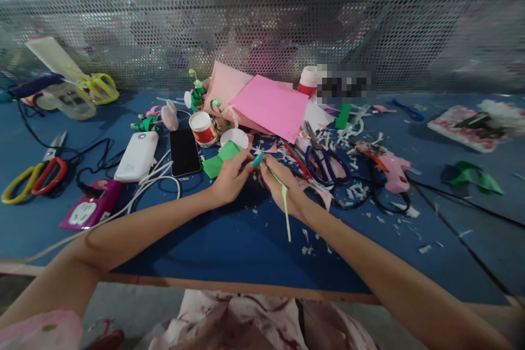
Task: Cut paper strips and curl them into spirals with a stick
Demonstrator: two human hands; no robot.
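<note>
Working desk (205, 246), with a perforated metal screen (246, 5) along its far edge. A bright pink sheet (273, 106) overlaps a paler pink sheet (225, 85) toward the middle of that edge, presumably pushed back to free the front. Left hand (232, 178) and right hand (283, 186) meet above the desk's centre, fingers bent in opposed pinches; neither hand is released or clenched into a fist. Yellow-and-red scissors (48, 158) lie toward the left edge; blue-handled scissors (324, 161) lie just beyond the right hand, probably for easy reach. Left of centre, a white power bank (137, 156) lies beside a dark phone (184, 153). A pink glue gun (396, 172) rests right of centre, plausibly to keep its nozzle away from the fingers. A red-and-white cup (204, 130) stands behind folded green paper (221, 159). A pale green strip (286, 213) runs across the right hand and trails toward the near edge; whether it joins the blue piece (258, 160) cannot be told. That piece is grasped between both hands' fingertips, apparently for fine control. Smallest, white scraps (359, 191) litter the right half.
</note>
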